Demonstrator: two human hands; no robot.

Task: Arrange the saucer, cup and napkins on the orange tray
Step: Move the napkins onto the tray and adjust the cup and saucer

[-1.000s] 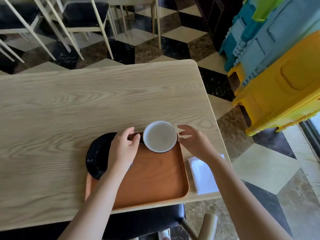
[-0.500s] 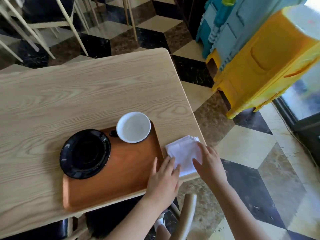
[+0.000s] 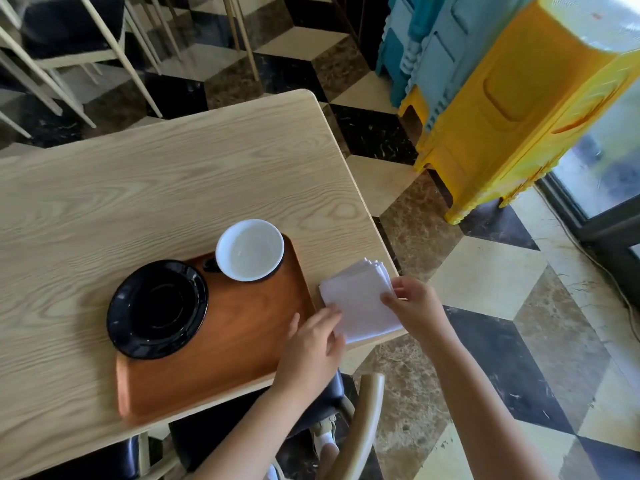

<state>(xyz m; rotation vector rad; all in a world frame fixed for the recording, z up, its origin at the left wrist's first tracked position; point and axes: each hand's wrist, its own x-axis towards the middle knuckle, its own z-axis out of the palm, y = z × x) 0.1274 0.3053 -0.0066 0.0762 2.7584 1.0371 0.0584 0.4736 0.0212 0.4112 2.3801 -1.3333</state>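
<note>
now | napkins (image 3: 360,301) between hands | left hand (image 3: 313,344), right hand (image 3: 414,306) pinching edges

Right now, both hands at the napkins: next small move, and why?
Probably lift the napkins and carry them left onto the bare part of the tray. They lie on the table beside it, the left hand and right hand are on their edges, and the saucer and cup already sit on it.
</note>
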